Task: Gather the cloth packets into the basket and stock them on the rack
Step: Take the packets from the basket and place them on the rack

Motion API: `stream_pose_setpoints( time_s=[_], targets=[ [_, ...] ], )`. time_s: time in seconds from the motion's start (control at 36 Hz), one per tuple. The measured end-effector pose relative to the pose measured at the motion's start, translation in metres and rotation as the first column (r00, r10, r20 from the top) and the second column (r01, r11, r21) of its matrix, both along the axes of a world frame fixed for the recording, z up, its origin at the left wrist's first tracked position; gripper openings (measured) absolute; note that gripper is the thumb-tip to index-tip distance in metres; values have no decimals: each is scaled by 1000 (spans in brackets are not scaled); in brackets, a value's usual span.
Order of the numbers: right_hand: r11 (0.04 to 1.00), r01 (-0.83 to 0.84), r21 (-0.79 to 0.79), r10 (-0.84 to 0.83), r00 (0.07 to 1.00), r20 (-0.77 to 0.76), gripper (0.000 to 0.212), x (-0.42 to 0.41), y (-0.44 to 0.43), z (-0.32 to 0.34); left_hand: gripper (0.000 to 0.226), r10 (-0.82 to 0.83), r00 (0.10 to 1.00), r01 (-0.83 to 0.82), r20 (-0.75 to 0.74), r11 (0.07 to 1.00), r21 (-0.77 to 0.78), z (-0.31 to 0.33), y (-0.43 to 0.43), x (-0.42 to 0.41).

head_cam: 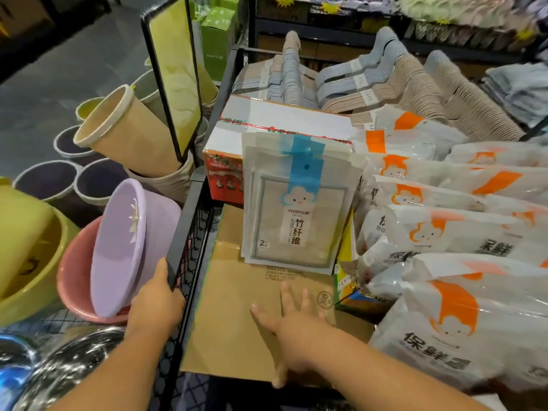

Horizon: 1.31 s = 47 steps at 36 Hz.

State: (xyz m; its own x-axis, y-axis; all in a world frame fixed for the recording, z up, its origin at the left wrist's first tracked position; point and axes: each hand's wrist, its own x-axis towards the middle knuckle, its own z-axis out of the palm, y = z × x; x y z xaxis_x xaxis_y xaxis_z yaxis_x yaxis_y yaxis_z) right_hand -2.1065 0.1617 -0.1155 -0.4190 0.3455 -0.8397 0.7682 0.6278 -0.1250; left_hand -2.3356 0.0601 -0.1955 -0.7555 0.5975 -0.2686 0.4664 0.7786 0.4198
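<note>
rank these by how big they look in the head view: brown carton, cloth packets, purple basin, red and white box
1. brown carton, nearest the camera, partly covered
2. cloth packets
3. purple basin and red and white box: too alike to rank, the box partly hidden

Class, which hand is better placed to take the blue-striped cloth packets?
Probably right. The right hand lies open on the cardboard box just below the packets; the left hand grips the rack edge.
</note>
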Motion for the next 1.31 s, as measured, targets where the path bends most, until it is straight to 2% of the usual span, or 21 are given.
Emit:
stream_pose_setpoints(
  time_s=[0.11, 0.28, 0.39, 0.5, 0.58, 0.61, 0.69, 0.72, 0.83, 0.89, 0.97, 1.08, 1.19, 1.31],
  targets=[
    [996, 41, -75, -38, 998, 43, 128, -1, -1, -10, 58, -16, 1000, 17, -21, 1000, 18, 0, 1, 3],
    [1000, -5, -13, 5, 1000, 24, 128, 3, -5, -3, 33, -48, 998, 45, 33, 996, 76, 8, -10, 8],
    [996, -50, 71, 48, 999, 23, 130, 6, -11, 1, 50, -48, 988, 43, 145, 998, 41, 6, -73, 28],
    [987, -85, 139, 80, 996, 40, 130, 3, -22, 5, 65, -12, 991, 14, 136, 1000, -17, 11, -165, 67],
    [964, -132, 230, 117, 990, 77, 125, 1, -37, 14, 65, 49, 993, -38, 111, 995, -97, 19, -231, 102],
    [959, -138, 250, 120, 989, 84, 119, -3, -46, 19, 66, 66, 993, -53, 100, 990, -128, 22, -253, 113],
    [918, -245, 312, 257, 966, 3, 60, -19, -91, 25, 66, 65, 998, -58, 22, 970, -238, 32, -318, 143],
    [905, -273, 326, 308, 950, -59, 50, -24, -110, 22, 65, 85, 996, -79, 11, 962, -262, 33, -340, 151],
    [895, -328, 302, 428, 822, -376, 60, -35, -208, 7, 59, 191, 981, -192, -33, 933, -304, 40, -425, 176],
    [856, -387, 342, 514, 701, -494, 59, -35, -266, 2, 61, 263, 962, -271, -67, 912, -309, 45, -468, 189],
    [760, -510, 402, 644, 507, -573, 57, -32, -344, 2, 63, 384, 919, -394, -92, 871, -294, 48, -531, 211],
    [612, -573, 545, 774, 290, -563, 47, -24, -424, 7, 65, 477, 868, -496, -139, 811, -311, 51, -601, 248],
    [493, -680, 543, 841, 213, -497, 51, -14, -487, 2, 63, 548, 821, -571, -162, 772, -279, 45, -660, 287],
    [394, -774, 496, 895, 199, -400, 45, 2, -538, -17, 61, 587, 796, -602, -147, 746, -283, 23, -713, 324]
  ],
)
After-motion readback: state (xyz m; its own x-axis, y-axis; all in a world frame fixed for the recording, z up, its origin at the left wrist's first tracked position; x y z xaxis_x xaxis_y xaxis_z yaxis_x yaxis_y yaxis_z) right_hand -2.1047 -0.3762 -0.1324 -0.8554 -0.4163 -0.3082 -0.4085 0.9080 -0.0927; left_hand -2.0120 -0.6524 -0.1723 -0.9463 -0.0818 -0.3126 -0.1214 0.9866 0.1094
